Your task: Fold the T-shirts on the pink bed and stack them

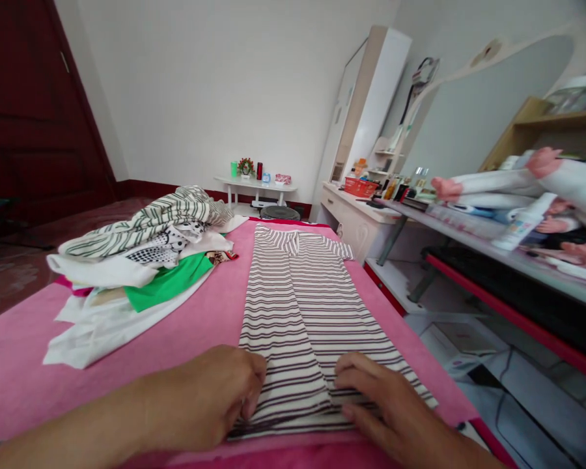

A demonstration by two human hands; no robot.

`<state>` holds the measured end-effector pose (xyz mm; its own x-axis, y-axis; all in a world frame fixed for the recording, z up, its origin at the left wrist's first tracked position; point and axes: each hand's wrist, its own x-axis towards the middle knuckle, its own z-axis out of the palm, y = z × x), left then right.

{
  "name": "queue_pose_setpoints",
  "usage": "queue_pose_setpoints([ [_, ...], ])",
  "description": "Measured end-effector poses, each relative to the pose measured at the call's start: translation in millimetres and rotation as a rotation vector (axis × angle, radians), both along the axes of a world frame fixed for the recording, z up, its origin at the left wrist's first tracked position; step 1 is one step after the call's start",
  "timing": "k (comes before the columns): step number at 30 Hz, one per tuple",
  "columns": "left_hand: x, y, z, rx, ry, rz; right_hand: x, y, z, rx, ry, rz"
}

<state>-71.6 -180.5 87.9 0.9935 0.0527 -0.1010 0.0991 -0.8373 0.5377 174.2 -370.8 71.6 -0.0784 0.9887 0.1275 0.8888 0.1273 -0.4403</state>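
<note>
A long, short-sleeved striped dress, white with dark stripes, lies spread on the pink bed cover. Its neck and sleeves point away from me, and the hem is nearest. One side panel is folded over lengthwise, leaving a slanting edge down the middle. At the hem's left corner my left hand has its fingers curled and closed on the fabric. My right hand rests on the lower right part, fingers bent and thumb apart, touching the cloth near the slanting edge.
A heap of clothes, striped, white and green, lies on the left of the bed. Along the right stand a desk with dolls and a bottle, and a dresser. A small white table stands at the far wall.
</note>
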Motion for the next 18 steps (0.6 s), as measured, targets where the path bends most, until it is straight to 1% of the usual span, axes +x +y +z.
queue_pose_setpoints([
  [2, 5.9, 4.0, 4.4, -0.030, 0.065, -0.019, 27.0, -4.6, -5.0, 0.052, -0.124, -0.223],
  [3, 11.3, 5.9, 6.5, -0.040, 0.081, -0.029, 41.2, -7.3, -8.0, 0.055, -0.194, -0.351],
  [5, 26.9, 10.2, 8.8, -0.045, 0.055, -0.034, 64.9, -12.4, -12.7, -0.002, -0.312, -0.562],
  [7, 47.0, 16.8, 6.2, -0.014, -0.067, -0.012, 78.0, -15.9, -14.2, -0.089, -0.369, -0.661],
  [10, 78.5, 34.8, -7.3, 0.074, -0.272, 0.019, 81.7, -14.9, -10.6, -0.167, -0.377, -0.690],
  [13, 102.8, 59.1, -29.3, 0.121, -0.380, 0.135, 88.3, -2.0, -4.8, -0.179, -0.305, -0.675],
  [16, 115.9, 77.6, -53.2, 0.170, -0.428, 0.293, 113.6, 28.2, -1.8, -0.144, -0.104, -0.585],
  [18, 119.1, 82.6, -65.3, 0.221, -0.433, 0.348, 137.3, 57.9, -2.9, -0.104, 0.094, -0.527],
])
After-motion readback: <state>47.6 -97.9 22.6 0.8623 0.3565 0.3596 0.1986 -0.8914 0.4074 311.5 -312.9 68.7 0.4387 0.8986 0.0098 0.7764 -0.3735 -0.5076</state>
